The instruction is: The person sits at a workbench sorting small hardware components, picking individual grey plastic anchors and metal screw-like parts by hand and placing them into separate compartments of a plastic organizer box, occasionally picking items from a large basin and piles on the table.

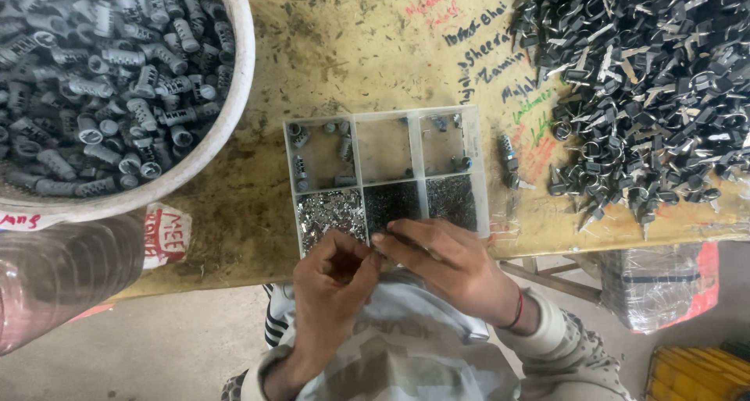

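While both hands meet at the near edge of the tabletop point(328, 49), the left hand point(332, 272) is pinched shut, fingertips together; what it grips is too small to tell. Right hand point(441, 260) is loosely curled, fingers touching the left fingertips. Both overlap the near rim of a clear six-compartment tray point(355, 147). Farther left: white tub point(238, 81) of grey cylinders. Farther right: heap of black clips point(648, 89).

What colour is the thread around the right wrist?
Red, seen in the head view: the thread circles the wrist just behind the right hand.
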